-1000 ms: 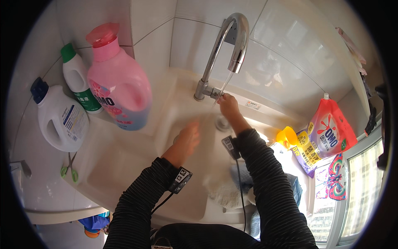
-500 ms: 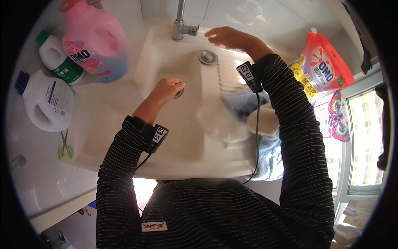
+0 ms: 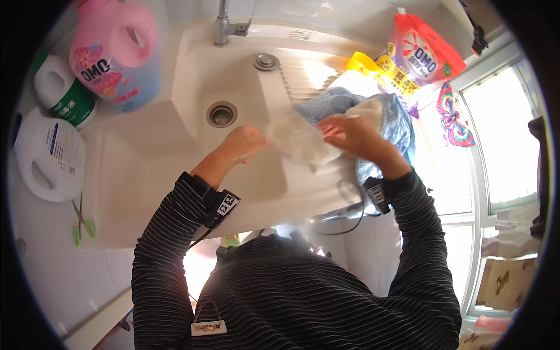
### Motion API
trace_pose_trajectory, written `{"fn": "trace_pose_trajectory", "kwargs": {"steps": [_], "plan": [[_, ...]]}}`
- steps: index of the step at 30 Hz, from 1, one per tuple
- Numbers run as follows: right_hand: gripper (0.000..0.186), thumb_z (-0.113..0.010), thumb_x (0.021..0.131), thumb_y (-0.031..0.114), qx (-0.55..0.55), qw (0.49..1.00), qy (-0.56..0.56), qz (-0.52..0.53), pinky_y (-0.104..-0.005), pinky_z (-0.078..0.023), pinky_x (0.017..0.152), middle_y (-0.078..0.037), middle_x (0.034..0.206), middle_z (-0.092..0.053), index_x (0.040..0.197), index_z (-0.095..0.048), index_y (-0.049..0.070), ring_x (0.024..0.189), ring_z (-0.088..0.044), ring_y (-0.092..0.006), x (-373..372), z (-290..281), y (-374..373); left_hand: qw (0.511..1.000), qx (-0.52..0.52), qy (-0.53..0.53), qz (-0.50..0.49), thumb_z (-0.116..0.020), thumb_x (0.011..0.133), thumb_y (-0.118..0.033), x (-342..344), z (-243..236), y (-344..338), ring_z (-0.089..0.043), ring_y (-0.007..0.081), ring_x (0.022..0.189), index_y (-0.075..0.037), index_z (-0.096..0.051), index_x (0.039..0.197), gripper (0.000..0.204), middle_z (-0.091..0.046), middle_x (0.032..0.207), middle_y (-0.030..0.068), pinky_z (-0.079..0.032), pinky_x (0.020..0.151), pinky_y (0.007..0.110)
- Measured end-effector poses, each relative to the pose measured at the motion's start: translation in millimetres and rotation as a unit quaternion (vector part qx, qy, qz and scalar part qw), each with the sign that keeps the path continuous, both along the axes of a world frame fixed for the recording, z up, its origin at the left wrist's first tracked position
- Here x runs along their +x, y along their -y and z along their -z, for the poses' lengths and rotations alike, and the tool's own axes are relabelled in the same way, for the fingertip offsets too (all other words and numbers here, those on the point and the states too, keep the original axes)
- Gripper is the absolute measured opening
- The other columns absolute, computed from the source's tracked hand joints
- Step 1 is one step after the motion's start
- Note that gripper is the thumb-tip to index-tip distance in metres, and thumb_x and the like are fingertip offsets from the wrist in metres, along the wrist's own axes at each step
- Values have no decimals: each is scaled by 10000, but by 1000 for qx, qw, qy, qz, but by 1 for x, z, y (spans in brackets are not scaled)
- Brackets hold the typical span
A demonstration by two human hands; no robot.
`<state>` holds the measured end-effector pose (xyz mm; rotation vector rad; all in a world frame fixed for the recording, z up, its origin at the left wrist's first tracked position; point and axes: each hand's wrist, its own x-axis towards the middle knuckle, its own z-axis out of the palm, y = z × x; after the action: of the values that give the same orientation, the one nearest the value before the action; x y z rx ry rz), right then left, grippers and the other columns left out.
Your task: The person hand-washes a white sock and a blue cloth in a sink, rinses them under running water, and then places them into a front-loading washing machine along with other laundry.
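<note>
A white fluffy cloth item point(image 3: 303, 140) lies over the ridged right side of the sink, blurred along its left end. My left hand point(image 3: 244, 143) is over the basin beside that end, its fingers bent and smeared; whether it touches the fluff cannot be told. Above the right part of the fluffy item is my right hand point(image 3: 357, 139), palm down, fingers loosely bent and apart with nothing visible between them. Light-blue patterned fabric point(image 3: 332, 105) is bunched behind and to the right of it.
The cream sink point(image 3: 146, 175) has a drain point(image 3: 221, 114), a round metal fitting point(image 3: 266, 62) and a tap point(image 3: 224, 29). At left stand a pink-and-blue detergent bottle point(image 3: 116, 58), two white jugs point(image 3: 49, 151) and green-handled scissors point(image 3: 84, 230). A red detergent pouch point(image 3: 423, 49) stands back right.
My right hand has come from beside the tap down to the fluffy item. The left hand has moved off the drain, toward the fluff. The view has shifted, and a yellow ring-shaped object now shows.
</note>
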<state>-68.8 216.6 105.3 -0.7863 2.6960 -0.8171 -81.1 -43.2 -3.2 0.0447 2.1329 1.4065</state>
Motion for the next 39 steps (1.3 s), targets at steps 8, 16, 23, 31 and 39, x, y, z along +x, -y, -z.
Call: {"fn": "trace_pose_trajectory", "kwargs": {"steps": [8, 16, 23, 31, 39], "plan": [[515, -598, 666, 19, 243, 875, -419, 13, -557, -259, 985, -160, 1204, -440, 1164, -469, 2, 1222, -339, -335, 25, 20, -14, 948, 250, 112, -162, -647, 740, -102, -15, 19, -34, -489, 224, 777, 13, -473, 993, 328, -501, 926, 130, -440, 610, 360], [286, -577, 683, 22, 141, 898, -363, 205, -411, -384, 928, -106, 922, -633, 967, -610, 38, 916, -600, -233, 33, -26, -61, 887, 397, 105, -209, -564, 805, -99, -25, -8, -40, -500, 269, 863, -9, -466, 1043, 272, -516, 993, 114, -419, 705, 405], [242, -543, 856, 100, -258, 919, -166, 248, -282, -467, 779, -96, 960, -634, 1070, -567, -9, 882, -601, -160, 73, -38, -19, 756, 631, 77, -156, -378, 931, -129, -79, -22, -31, -429, 291, 1154, 35, -354, 1243, 353, -424, 1260, 174, -343, 997, 439], [446, -672, 708, 164, 3, 977, -28, -213, -343, -436, 859, -160, 1152, -521, 1105, -535, 15, 1009, -535, -324, 77, 61, 33, 856, 491, -103, -126, -550, 869, -252, -95, -61, -28, -334, 270, 1230, -87, -86, 1402, 726, -290, 1355, 167, -293, 995, 432], [277, -653, 754, 173, -42, 996, -22, -74, -315, -486, 750, -134, 912, -631, 982, -613, 21, 823, -622, -252, 42, -1, -11, 952, 191, 10, -240, -656, 773, -276, -43, 7, -10, -489, 204, 929, -28, -390, 1220, 577, -489, 1016, 90, -397, 810, 392]]}}
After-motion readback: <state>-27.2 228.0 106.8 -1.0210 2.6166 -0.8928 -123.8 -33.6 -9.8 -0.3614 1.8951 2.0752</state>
